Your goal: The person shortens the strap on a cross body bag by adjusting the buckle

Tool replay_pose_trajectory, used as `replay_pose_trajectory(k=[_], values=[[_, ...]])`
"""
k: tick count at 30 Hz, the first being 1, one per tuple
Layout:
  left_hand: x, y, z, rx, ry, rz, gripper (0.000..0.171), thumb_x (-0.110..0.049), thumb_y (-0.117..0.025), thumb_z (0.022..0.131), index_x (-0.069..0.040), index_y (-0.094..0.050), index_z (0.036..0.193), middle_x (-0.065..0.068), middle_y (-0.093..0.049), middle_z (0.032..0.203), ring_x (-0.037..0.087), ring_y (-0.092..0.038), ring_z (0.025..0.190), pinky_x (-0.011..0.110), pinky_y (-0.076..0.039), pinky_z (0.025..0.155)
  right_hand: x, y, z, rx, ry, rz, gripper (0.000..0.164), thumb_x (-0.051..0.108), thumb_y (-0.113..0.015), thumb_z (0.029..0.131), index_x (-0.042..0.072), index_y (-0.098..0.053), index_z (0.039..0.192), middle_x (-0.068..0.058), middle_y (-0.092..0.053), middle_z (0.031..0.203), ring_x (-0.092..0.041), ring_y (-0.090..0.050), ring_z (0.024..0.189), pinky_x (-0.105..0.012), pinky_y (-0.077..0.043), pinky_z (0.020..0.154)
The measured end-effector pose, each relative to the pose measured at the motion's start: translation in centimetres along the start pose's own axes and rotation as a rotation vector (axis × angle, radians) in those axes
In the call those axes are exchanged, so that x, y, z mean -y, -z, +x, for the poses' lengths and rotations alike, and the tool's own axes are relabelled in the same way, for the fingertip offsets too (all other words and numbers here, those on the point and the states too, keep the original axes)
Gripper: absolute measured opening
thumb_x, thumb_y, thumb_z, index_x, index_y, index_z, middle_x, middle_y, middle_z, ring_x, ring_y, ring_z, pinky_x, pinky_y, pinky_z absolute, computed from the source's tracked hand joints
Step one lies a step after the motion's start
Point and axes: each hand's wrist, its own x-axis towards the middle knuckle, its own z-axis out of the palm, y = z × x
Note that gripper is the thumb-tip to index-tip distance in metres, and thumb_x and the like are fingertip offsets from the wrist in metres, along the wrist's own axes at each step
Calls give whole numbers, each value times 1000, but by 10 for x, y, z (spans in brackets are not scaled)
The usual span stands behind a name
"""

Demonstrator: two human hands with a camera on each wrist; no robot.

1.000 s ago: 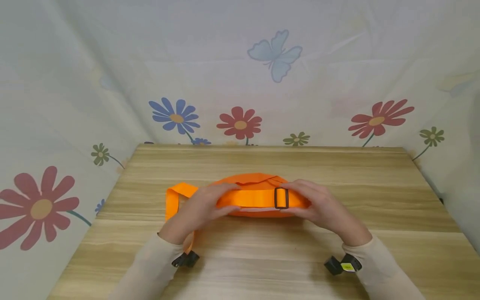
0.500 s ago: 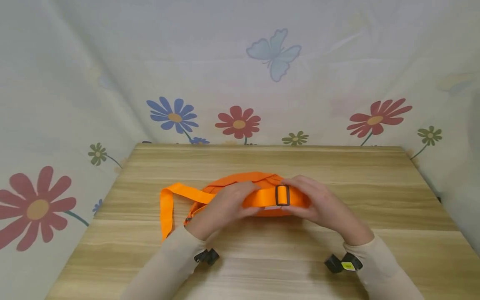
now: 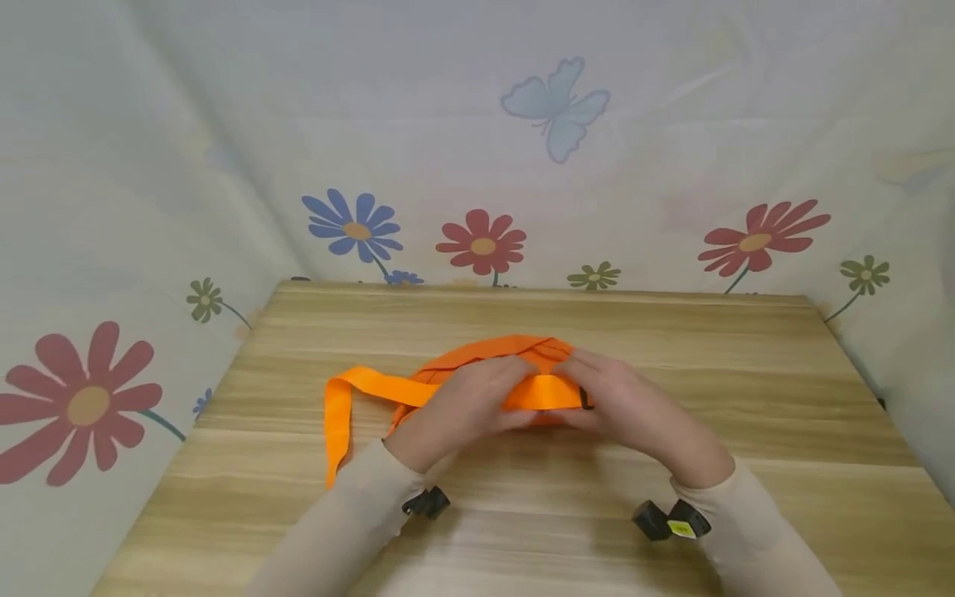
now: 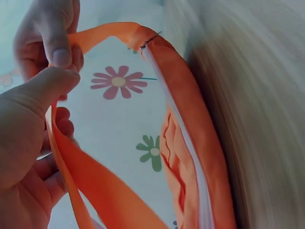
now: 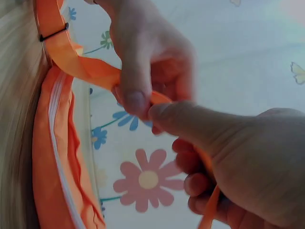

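An orange waist bag [image 3: 485, 350] lies on the table. In the left wrist view its white zipper [image 4: 180, 119] runs along the body, with a small puller at one end. My left hand [image 3: 466, 406] pinches the bright orange strap [image 3: 543, 391] between thumb and fingers, over the bag. Just to its right, my right hand [image 3: 627, 406] grips the same strap, their fingertips close together. A black slide buckle [image 3: 586, 399] is partly covered by the right fingers. More strap loops off to the left onto the table. In the right wrist view, a second dark slider [image 5: 54, 32] crosses the strap.
A wood-grain table [image 3: 298, 332] spreads under the bag. Behind it and at the sides hangs a pale cloth [image 3: 418, 99] printed with flowers and a butterfly. Black wrist cameras [image 3: 671, 521] sit on both sleeves.
My left hand has slid right along the strap toward the right hand. The right hand has shifted slightly left, and its fingers now partly cover the slide buckle. The bag has stayed roughly in place.
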Motion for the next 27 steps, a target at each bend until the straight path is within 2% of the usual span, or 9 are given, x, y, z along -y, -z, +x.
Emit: replay_pose_trajectory(k=[5,9,14,17,19,21,25,27], values=[[6,1,-5,48,85,-20,48,-33,-89,92,-14,-67,131,-1,-75,117,17,-67,99,33,-61,96,-11,1,-8,-35,4,16,41,22,-94,86,8,-74,120,-2,-73,108,-16,-65,94,-37,-63,85],[13,2,-13,6,73,-3,48,-22,-93,87,-11,-67,125,0,-73,108,17,-63,90,32,-62,88,-21,1,-14,-102,54,4,43,17,-96,82,9,-73,117,0,-69,102,-13,-61,90,-34,-62,81],[24,5,-23,-53,38,42,48,-20,-96,82,-9,-67,119,1,-73,100,17,-63,84,33,-63,82,-33,2,-21,-192,157,0,49,11,-99,75,9,-72,116,1,-67,98,-10,-58,87,-31,-59,76],[28,8,-29,-48,61,55,48,-20,-96,82,-9,-66,118,2,-74,100,18,-65,83,33,-64,83,-39,5,-24,-218,200,25,43,19,-96,82,10,-72,116,2,-66,97,-9,-57,86,-26,-57,74],[31,10,-32,-38,81,57,47,-19,-95,83,-9,-66,118,2,-74,98,18,-64,81,33,-64,81,-43,7,-26,-229,215,35,37,32,-88,91,11,-73,117,3,-66,98,-9,-58,87,-22,-56,76],[33,12,-35,-35,99,74,47,-20,-95,83,-9,-65,117,2,-74,97,18,-64,78,32,-63,78,-47,9,-28,-239,222,42,42,47,-74,98,10,-73,117,3,-67,99,-10,-59,87,-17,-54,79],[38,16,-39,-46,96,108,49,-19,-97,81,-9,-65,116,3,-75,96,18,-64,75,32,-64,76,-54,11,-33,-251,216,20,60,63,-53,101,9,-73,117,2,-68,98,-10,-59,86,-7,-49,84],[40,18,-40,-51,98,113,50,-18,-97,80,-9,-65,117,4,-77,98,19,-66,77,33,-65,78,-57,12,-36,-253,213,10,62,64,-52,102,9,-74,117,2,-68,97,-10,-59,86,-6,-49,84]])
